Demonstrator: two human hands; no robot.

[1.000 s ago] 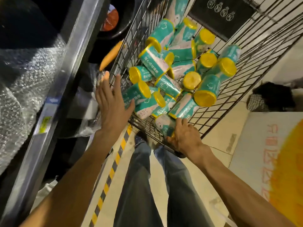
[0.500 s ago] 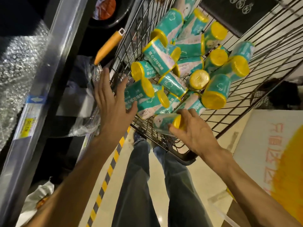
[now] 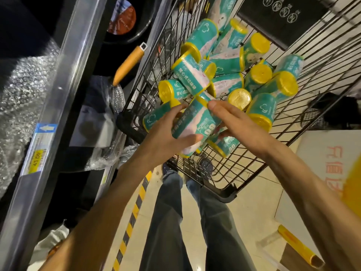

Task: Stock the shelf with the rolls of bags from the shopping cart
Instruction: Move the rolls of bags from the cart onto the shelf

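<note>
Several teal rolls of bags (image 3: 207,40) with yellow ends lie piled in the black wire shopping cart (image 3: 224,192). One roll (image 3: 192,122) is lifted above the cart's near corner, held between both hands. My left hand (image 3: 166,133) grips its lower part, thumb on the label and fingers round the far side. My right hand (image 3: 236,120) holds its upper part, thumb against the yellow end and fingers curled beneath. Another roll (image 3: 226,145) lies just under my right hand. The shelf's metal rail (image 3: 64,79) runs along the left.
The rail carries a price label (image 3: 39,147), and bubble wrap (image 3: 19,90) lies on the shelf behind it. An orange handle (image 3: 129,63) sticks out beside the cart. Yellow-black tape (image 3: 136,204) marks the floor. A printed carton (image 3: 332,157) stands at the right.
My right hand picked a roll out of the cart's near corner and raised it. My left hand left the cart's side and took hold of the same roll.
</note>
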